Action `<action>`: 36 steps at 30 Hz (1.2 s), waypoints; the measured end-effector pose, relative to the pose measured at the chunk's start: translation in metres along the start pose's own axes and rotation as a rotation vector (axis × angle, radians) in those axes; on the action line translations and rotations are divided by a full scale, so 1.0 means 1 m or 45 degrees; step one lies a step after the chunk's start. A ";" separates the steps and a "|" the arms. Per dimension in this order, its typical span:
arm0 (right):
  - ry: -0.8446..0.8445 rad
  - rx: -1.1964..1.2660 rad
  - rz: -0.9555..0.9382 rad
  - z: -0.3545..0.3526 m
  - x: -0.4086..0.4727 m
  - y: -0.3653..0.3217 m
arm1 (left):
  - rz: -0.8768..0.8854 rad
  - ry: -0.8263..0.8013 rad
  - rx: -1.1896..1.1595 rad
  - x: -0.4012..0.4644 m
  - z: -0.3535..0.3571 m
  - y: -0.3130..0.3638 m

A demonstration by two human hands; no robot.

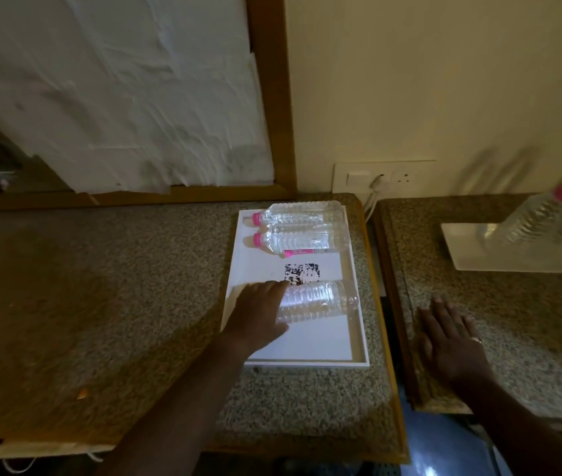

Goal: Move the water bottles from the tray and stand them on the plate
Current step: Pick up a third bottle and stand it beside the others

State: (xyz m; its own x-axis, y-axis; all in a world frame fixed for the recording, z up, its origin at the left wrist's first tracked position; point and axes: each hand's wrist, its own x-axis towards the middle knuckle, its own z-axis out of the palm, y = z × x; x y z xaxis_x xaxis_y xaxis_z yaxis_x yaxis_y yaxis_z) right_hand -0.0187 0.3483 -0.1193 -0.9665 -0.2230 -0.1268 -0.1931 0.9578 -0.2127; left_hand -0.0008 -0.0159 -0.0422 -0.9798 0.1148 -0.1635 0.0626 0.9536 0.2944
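Here the left hand [259,312] reaches across the white rectangular tray [360,352], fingers curled over the neck end of the nearest water bottle [321,298], a ribbed clear plastic one lying on its side near the tray's middle. Two more pink-capped bottles [303,231] lie at the tray's far edge. The right hand [451,341] rests flat, fingers slightly spread, on the speckled granite counter [530,321]. One bottle [540,218] stands on the white square plate [472,255].

You have two speckled granite surfaces: the left table [108,286] and the right table [530,321], a gap between. Behind: wall socket plate [384,178] with white cable [374,197], and wood-framed mirror [272,97] papered white.
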 end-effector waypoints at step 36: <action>0.077 0.066 -0.007 0.010 0.003 0.020 | 0.053 0.252 -0.854 0.049 -0.032 0.090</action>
State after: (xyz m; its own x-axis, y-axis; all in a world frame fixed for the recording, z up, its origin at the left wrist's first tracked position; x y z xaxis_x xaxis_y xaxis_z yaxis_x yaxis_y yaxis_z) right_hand -0.0239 0.3652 -0.1339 -0.9742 -0.2155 -0.0669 -0.1910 0.9455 -0.2637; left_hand -0.0488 0.0661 0.0065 -0.9993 0.0338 0.0162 0.0325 0.5650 0.8245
